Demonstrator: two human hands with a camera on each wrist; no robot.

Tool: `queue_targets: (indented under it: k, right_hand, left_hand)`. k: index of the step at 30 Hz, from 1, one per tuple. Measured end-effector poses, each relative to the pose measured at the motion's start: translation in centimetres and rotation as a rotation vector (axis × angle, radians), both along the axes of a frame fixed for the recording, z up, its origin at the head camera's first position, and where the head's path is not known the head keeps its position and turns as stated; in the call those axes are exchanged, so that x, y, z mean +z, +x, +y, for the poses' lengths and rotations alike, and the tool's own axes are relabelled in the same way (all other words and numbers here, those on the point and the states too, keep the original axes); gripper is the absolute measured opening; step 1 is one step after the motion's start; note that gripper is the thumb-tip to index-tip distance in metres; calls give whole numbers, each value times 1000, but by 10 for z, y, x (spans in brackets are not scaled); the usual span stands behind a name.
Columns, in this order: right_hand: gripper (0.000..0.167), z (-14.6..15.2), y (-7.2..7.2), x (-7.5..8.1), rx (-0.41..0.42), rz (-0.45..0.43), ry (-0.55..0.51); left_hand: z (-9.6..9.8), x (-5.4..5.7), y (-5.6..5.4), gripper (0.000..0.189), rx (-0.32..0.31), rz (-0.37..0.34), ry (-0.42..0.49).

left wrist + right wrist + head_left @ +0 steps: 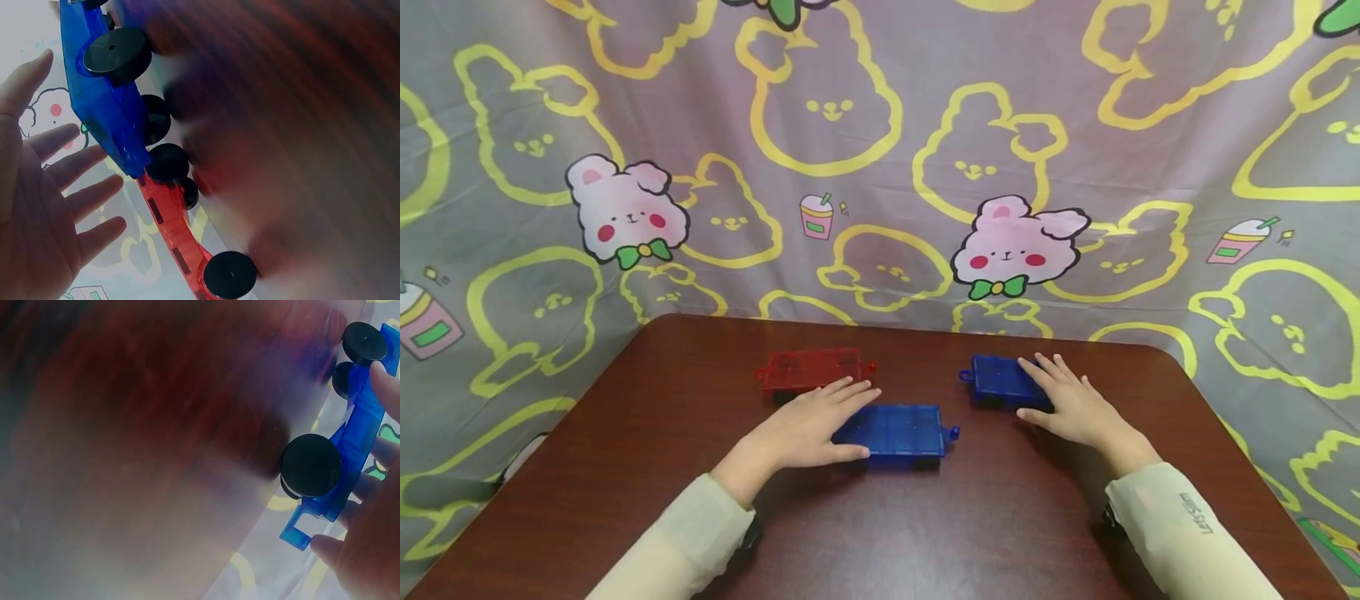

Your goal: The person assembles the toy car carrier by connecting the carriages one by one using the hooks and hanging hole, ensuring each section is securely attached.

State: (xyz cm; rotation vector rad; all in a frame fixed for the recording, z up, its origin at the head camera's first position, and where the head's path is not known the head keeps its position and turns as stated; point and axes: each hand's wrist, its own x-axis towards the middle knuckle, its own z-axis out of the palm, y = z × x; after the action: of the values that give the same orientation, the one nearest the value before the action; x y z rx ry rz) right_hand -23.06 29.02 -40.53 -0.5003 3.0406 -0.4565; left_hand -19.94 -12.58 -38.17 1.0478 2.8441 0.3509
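Beside the left end of a translucent blue toy wagon with black wheels is my left hand, its fingers straight and spread. The left wrist view shows the palm turned toward that wagon, fingertips close to its side, gripping nothing. My right hand reaches over the right end of a second blue toy wagon, fingers extended. In the right wrist view its thumb overlaps this wagon's side near a wheel, with the other fingers along the far edge. The hand hides the wagon's right end in the head view.
A translucent red toy wagon stands behind the left hand, toward the back of the brown table. Small hitch loops and knobs stick out from the wagon ends. A patterned cloth with bear drawings hangs behind the table and at its sides.
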Motion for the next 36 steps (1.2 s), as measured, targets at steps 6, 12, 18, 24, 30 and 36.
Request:
queue_targets:
  k: [6, 12, 18, 24, 30, 36]
  right_hand:
    - [81, 1, -1, 0, 15, 14, -9]
    - [79, 2, -3, 3, 36, 23, 35]
    - [74, 2, -5, 4, 61, 50, 58]
    - [71, 3, -6, 3, 70, 80, 66]
    - [72, 5, -5, 2, 78, 93, 43]
    - [74, 5, -3, 3, 62, 61, 34]
  left_hand:
    - [5, -2, -3, 77, -24, -51, 9]
    - [7, -1, -5, 71, -37, -87, 2]
    - [8, 1, -8, 68, -54, -100, -1]
    - [9, 2, -10, 69, -56, -114, 11]
    - [10, 2, -10, 69, -42, -132, 23]
    - [9, 2, -10, 69, -31, -140, 37]
